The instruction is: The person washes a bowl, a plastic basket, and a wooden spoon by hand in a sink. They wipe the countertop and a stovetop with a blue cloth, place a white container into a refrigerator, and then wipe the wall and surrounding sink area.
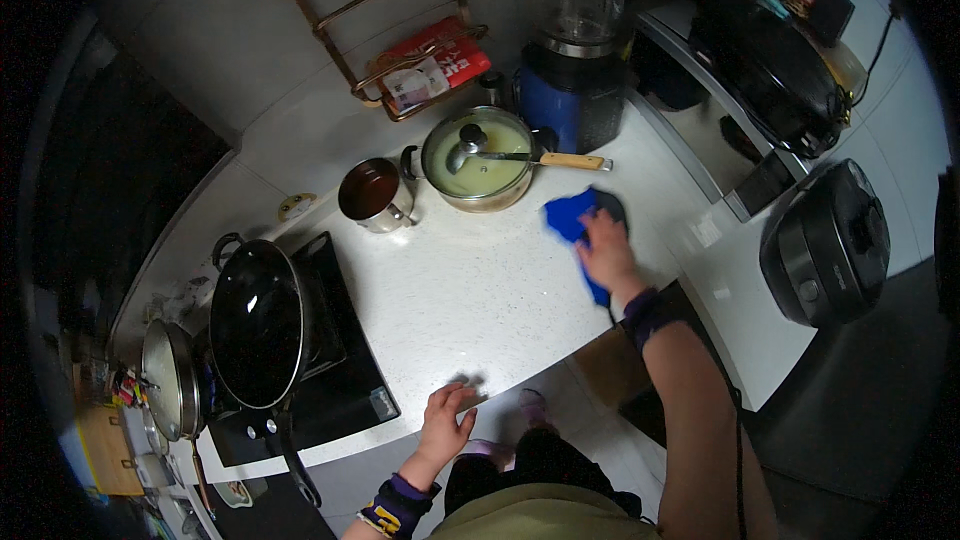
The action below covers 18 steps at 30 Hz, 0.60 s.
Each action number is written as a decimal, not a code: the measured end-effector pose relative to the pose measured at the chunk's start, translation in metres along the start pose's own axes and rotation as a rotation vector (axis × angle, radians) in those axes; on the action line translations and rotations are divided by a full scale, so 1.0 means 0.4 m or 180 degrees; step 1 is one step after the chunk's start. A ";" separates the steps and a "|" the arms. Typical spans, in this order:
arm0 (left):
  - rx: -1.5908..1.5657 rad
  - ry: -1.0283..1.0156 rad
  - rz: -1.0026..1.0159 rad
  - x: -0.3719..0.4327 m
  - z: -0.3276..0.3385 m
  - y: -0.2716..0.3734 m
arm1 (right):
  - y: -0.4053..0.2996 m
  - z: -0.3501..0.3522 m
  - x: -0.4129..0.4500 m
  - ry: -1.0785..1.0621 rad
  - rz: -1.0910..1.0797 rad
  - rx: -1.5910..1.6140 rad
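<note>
My right hand [606,249] presses on a blue cloth [568,216] lying on the white speckled countertop [465,292], right of centre. Whether its fingers grip the cloth or only rest on it, I cannot tell. My left hand [448,424] hovers by the counter's front edge, fingers apart and holding nothing. Beyond the cloth stands a pot with a glass lid [487,154]; a ladle with a wooden handle [574,160] lies across the lid. To the pot's left is a steel cup [375,195] with dark reddish-brown contents.
At the left, a black wok [259,322] sits on a black cooktop [337,397], beside another lidded pan [171,382]. Behind the counter are a blender [574,82] and a wire rack [330,52] holding a red packet [457,52]. A black rice cooker [825,247] stands right.
</note>
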<state>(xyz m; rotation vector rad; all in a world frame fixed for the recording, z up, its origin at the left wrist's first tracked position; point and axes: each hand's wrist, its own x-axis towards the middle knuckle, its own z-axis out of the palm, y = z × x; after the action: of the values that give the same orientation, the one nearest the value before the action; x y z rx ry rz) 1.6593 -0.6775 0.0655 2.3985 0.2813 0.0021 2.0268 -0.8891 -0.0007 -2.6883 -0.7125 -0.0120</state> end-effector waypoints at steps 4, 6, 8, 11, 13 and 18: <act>-0.0048 0.0234 -0.0148 -0.028 0.008 -0.015 | 0.021 0.006 0.124 -0.0214 0.0612 -0.0308; -0.0061 0.0318 -0.0259 -0.034 0.012 -0.030 | -0.062 0.051 0.104 -0.0207 0.0214 -0.0607; -0.0031 0.0354 -0.0302 -0.042 0.014 -0.052 | -0.171 0.102 0.029 -0.0260 -0.0300 -0.0609; 0.0009 0.0506 -0.0376 -0.059 0.003 -0.064 | -0.337 0.147 -0.149 -0.0040 -0.1304 -0.0141; -0.0096 0.0671 -0.0445 -0.074 -0.015 -0.066 | -0.438 0.129 -0.262 -0.0347 -0.1733 0.0170; -0.0165 0.1443 -0.0377 -0.102 -0.063 -0.027 | -0.514 0.131 -0.498 -0.1017 -0.2232 0.1756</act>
<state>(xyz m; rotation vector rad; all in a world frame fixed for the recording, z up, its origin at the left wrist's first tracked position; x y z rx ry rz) 1.6152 -0.6613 0.0802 2.3032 0.6236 0.4963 1.7497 -0.7999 0.0005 -1.8305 -1.4713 0.3817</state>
